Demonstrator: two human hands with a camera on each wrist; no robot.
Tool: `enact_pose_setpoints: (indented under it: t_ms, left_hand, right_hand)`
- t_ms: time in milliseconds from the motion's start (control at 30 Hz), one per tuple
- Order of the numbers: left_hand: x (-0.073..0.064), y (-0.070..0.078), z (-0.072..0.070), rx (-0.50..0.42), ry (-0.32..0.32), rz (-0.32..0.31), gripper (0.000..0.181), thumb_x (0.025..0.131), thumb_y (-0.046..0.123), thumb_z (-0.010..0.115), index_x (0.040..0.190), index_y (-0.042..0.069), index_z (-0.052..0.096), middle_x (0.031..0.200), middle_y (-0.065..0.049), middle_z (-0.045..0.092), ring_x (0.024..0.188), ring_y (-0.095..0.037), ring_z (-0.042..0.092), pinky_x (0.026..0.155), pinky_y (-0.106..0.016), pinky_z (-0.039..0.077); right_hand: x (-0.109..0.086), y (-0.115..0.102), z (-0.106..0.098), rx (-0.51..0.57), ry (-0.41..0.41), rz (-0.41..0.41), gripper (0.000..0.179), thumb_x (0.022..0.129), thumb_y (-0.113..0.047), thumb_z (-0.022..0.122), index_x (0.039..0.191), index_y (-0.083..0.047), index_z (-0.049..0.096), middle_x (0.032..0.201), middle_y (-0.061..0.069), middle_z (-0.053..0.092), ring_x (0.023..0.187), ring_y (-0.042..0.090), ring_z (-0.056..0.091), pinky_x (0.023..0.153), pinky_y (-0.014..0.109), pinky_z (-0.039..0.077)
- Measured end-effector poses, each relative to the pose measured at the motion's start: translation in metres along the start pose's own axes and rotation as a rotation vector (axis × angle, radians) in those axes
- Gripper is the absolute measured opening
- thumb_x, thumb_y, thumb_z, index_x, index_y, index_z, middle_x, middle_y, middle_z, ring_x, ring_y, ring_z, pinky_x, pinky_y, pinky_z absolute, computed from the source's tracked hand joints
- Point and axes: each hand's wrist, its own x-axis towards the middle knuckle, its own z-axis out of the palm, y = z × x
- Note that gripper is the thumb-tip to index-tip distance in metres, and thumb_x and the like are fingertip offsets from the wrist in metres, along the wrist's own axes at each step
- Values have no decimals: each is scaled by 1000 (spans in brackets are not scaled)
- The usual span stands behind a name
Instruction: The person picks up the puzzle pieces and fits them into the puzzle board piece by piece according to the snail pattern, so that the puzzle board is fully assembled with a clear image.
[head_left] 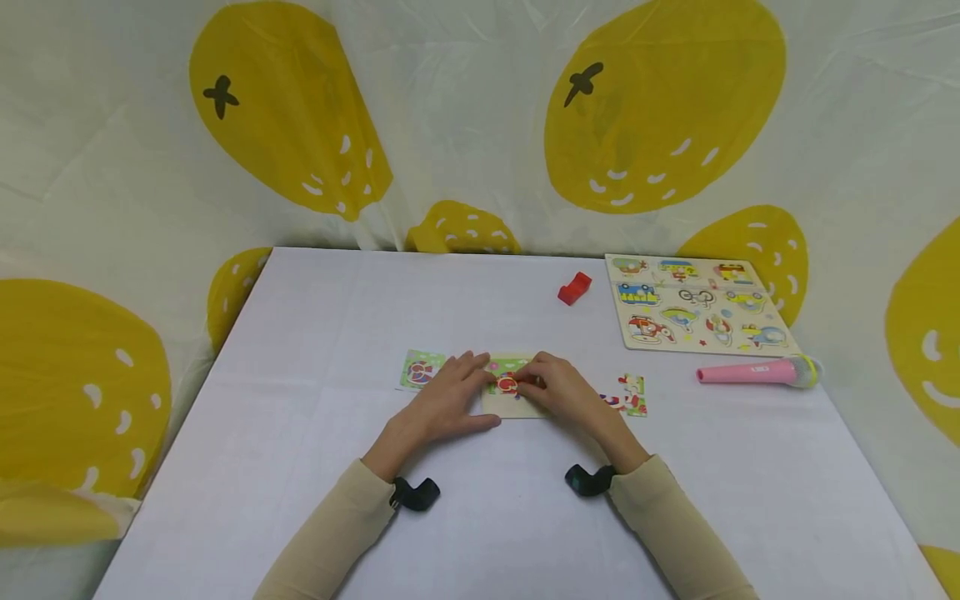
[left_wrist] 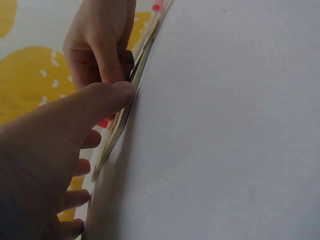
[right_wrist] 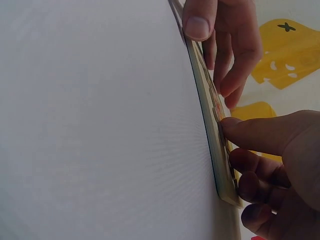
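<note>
A small wooden puzzle board [head_left: 512, 409] lies flat between the two hands, with colourful pieces on its upper part. My left hand [head_left: 450, 400] rests at the board's left side, fingers fairly straight and thumb near the front edge. In the left wrist view its thumb [left_wrist: 117, 92] lies on the board's rim. My right hand [head_left: 564, 390], fingers curled, pinches a red and green puzzle piece [head_left: 507, 384] at the board's surface; its thumb [right_wrist: 240, 128] shows in the right wrist view. The held piece's right part is hidden by the fingertips.
Beyond the left hand lies a green picture card [head_left: 420, 369]. Several loose puzzle pieces [head_left: 636, 400] lie right of the right hand, partly covered by it. Farther off are a red object [head_left: 575, 288], a larger vehicle puzzle board [head_left: 697, 304] and a pink toy microphone [head_left: 750, 372].
</note>
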Motion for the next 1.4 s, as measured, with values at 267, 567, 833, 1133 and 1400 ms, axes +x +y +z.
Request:
enact_pose_setpoints:
  t_ms: [267,567,833,1133,1400]
  left_hand:
    - [2,9,2,92,-11,60,62,92,60,60,144,27,55,157,-6,43,151,-33,33,122,-61,25]
    - [0,12,5,142,9,98,56,94,56,60,143,31,56,157,-4,44,151,-30,34,118,-67,26]
    - [1,13,6,143,10,91,55,94,56,60,143,30,57,157,-4,43,151,-29,34,118,-67,26]
    - [1,14,6,133,5,81,55,94,56,60,141,28,58,158,-5,42,151,-28,33,119,-66,25]
    - [0,14,7,151,6,79,56,94,58,59,142,28,58,159,-4,42,151,-28,33,120,-65,25]
  right_hand:
    - [0,0,0,-14,-2,-3,22,94,-24,71,114,-14,74,103,0,65,90,13,57,84,32,52]
    - [0,-1,0,-2,4,-2,23,94,-21,71,115,-12,74,102,1,65,88,15,56,83,32,52]
    - [-1,-1,-1,-15,5,14,23,94,-25,72,114,-15,73,99,-2,64,87,14,54,80,30,49]
    - [-6,3,-17,-17,31,39,31,92,-24,74,120,-10,70,97,1,63,85,15,55,75,28,49]
    - [-17,13,-30,-13,73,40,36,90,-24,75,121,-9,69,100,3,63,89,16,56,73,26,50]
